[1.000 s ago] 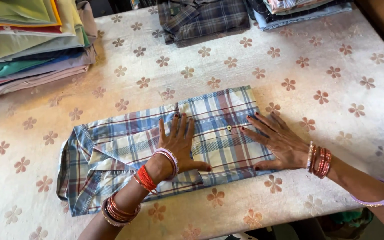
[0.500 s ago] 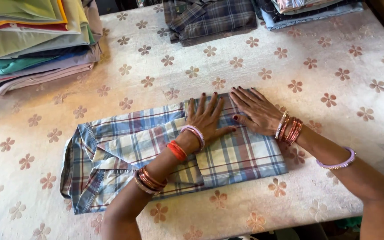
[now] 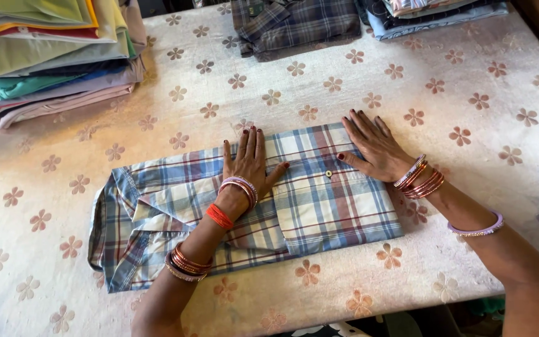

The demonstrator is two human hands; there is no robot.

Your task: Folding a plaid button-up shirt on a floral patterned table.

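Evidently light, soft and limp, the folded plaid shirt (image 3: pixel 244 206) lies near the desk's (image 3: pixel 481 81) front edge, both the left hand (image 3: pixel 249 163) and right hand (image 3: pixel 372 146) pressing it with fingers spread flat, gripping nothing; its folded edges look best for lifting.

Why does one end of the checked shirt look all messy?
The plaid shirt's left end, by the collar, lies bunched and uneven, while the right end is folded square. Both hands, left hand and right hand, press flat on it.
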